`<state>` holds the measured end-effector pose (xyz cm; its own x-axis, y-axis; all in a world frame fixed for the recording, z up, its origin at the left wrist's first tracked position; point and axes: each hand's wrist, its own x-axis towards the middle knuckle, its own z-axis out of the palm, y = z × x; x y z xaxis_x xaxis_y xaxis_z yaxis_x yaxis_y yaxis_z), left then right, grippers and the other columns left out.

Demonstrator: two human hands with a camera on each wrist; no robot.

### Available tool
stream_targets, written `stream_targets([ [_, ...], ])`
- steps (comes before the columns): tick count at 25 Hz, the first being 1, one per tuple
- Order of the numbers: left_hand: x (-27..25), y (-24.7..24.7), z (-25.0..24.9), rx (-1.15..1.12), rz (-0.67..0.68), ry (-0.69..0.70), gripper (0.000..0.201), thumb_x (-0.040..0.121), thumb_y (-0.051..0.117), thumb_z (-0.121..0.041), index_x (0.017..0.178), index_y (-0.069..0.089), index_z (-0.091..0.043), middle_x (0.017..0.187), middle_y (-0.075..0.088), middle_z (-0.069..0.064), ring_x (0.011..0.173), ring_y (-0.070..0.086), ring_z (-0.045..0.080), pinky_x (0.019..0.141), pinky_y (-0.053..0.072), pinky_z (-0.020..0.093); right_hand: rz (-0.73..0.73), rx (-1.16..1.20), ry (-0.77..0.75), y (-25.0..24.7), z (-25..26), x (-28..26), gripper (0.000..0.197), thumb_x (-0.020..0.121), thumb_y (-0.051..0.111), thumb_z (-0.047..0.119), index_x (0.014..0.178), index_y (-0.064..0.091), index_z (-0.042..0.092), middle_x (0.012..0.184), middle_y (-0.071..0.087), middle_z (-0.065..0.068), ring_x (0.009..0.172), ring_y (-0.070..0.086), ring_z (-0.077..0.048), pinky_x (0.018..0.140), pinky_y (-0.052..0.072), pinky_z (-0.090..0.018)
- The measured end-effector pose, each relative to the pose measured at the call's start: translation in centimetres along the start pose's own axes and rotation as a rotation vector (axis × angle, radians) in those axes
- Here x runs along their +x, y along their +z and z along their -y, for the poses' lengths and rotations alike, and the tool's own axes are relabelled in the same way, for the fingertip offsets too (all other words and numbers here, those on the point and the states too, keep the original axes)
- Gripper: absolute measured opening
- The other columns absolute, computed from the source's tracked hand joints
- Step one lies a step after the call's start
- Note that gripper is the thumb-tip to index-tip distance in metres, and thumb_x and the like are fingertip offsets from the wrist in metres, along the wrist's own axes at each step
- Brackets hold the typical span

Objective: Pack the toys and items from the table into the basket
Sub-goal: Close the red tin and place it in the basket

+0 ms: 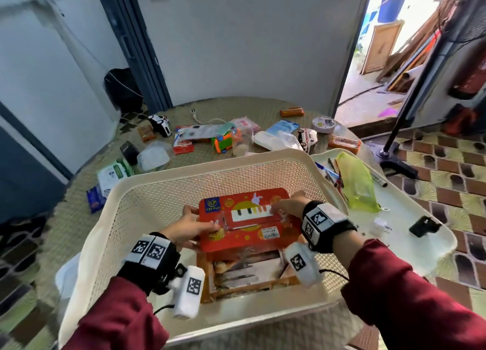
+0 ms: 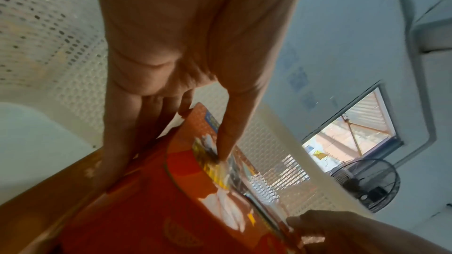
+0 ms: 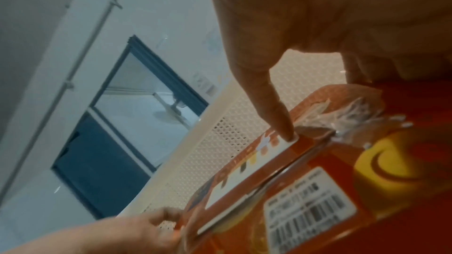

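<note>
Woven-mat surface point(image 1: 79, 218) strewn with toys at frame top, cream basket point(image 1: 210, 162) at centre holding red toy-piano box point(image 1: 249, 218), light stiff cardboard with crushable clear window, best gripped at short ends, left hand point(image 1: 189, 227) and right hand point(image 1: 286, 205) grasping there.

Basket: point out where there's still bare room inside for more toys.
Bare mesh floor shows left of the red piano box, toward the basket left wall, and in a strip behind it. The near half is crowded: an orange box lies beneath.

Glossy red cardboard toy box point(image 1: 247, 228) with clear film, in perforated matt plastic basket point(image 1: 147, 191).
</note>
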<state>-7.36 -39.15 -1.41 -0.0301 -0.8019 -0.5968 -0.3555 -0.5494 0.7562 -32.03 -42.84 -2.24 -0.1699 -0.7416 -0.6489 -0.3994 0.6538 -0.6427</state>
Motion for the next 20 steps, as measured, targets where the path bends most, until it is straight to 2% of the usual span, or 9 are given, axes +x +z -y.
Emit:
stream_targets([
  [2,0.9,0.7,0.2,-0.017,0.002,-0.017,0.053,0.086,0.067,-0.007,0.116,0.024,-0.013,0.11,0.056,0.011,0.078,0.059,0.02,0.067,0.052,0.042,-0.015,-0.012,0.042,0.4,-0.5,0.9,0.099,0.067,0.079,0.02,0.14,0.018,-0.003,0.106,0.06,-0.016,0.092,0.063,-0.027,0.081,0.056,-0.036],
  [3,1.2,1.1,0.3,-0.034,-0.009,-0.021,0.052,0.086,0.066,-0.005,0.116,0.024,-0.014,0.112,0.054,0.01,0.082,0.058,0.021,0.068,0.051,0.043,-0.042,-0.012,0.051,0.5,-0.9,1.4,0.104,0.061,0.083,0.021,0.14,0.019,-0.002,0.112,0.06,-0.017,0.099,0.062,-0.029,0.085,0.054,-0.039],
  [6,2.8,1.4,1.1,-0.071,0.001,-0.043,0.055,0.086,0.067,-0.006,0.122,0.025,-0.012,0.12,0.051,0.01,0.098,0.056,0.027,0.076,0.051,0.047,-0.107,-0.001,0.054,0.7,-1.5,2.2,0.089,0.073,0.078,0.013,0.139,0.021,-0.004,0.129,0.051,-0.02,0.11,0.055,-0.03,0.086,0.048,-0.035],
  [9,4.0,0.8,2.0,-0.062,0.012,-0.046,0.063,0.083,0.072,-0.012,0.126,0.026,-0.012,0.126,0.053,0.011,0.099,0.06,0.03,0.074,0.054,0.046,-0.109,0.05,0.025,0.8,-2.1,2.5,0.069,0.076,0.075,0.009,0.13,0.033,0.001,0.12,0.056,-0.017,0.095,0.056,-0.026,0.074,0.047,-0.031],
  [12,4.5,0.5,2.4,-0.005,0.003,-0.016,0.066,0.081,0.075,-0.016,0.126,0.028,-0.011,0.123,0.056,0.011,0.104,0.062,0.033,0.084,0.054,0.05,-0.05,0.098,0.02,1.3,-2.6,3.1,0.081,0.074,0.078,0.015,0.138,0.029,0.007,0.12,0.057,-0.016,0.095,0.061,-0.029,0.082,0.052,-0.04],
  [14,4.8,0.4,2.6,0.003,-0.004,0.018,0.061,0.081,0.074,-0.015,0.122,0.029,-0.011,0.124,0.057,0.013,0.101,0.062,0.031,0.078,0.055,0.045,-0.029,0.124,0.007,1.4,-2.7,3.1,0.083,0.074,0.078,0.018,0.14,0.028,0.011,0.116,0.057,-0.014,0.085,0.061,-0.025,0.07,0.053,-0.037],
  [15,4.9,0.5,2.7,-0.003,-0.009,0.034,0.059,0.081,0.074,-0.013,0.12,0.029,-0.011,0.124,0.057,0.014,0.099,0.061,0.029,0.074,0.055,0.041,-0.022,0.142,0.009,1.4,-2.8,3.1,0.082,0.074,0.078,0.019,0.14,0.029,0.013,0.115,0.058,-0.013,0.084,0.062,-0.025,0.07,0.053,-0.037],
  [18,5.3,0.7,2.9,-0.036,-0.001,0.063,0.059,0.081,0.073,-0.011,0.12,0.028,-0.011,0.128,0.055,0.016,0.104,0.058,0.027,0.083,0.051,0.039,0.001,0.138,0.038,1.4,-2.6,3.1,0.078,0.075,0.078,0.022,0.137,0.031,0.015,0.122,0.057,-0.016,0.101,0.062,-0.034,0.09,0.051,-0.048],
  [20,5.3,0.9,3.0,-0.042,0.008,0.081,0.057,0.082,0.072,-0.011,0.119,0.028,-0.011,0.127,0.055,0.016,0.103,0.057,0.026,0.086,0.05,0.038,-0.015,0.152,0.045,1.2,-2.5,3.0,0.08,0.077,0.076,0.019,0.141,0.027,0.015,0.128,0.054,-0.017,0.108,0.058,-0.036,0.091,0.049,-0.046],
])
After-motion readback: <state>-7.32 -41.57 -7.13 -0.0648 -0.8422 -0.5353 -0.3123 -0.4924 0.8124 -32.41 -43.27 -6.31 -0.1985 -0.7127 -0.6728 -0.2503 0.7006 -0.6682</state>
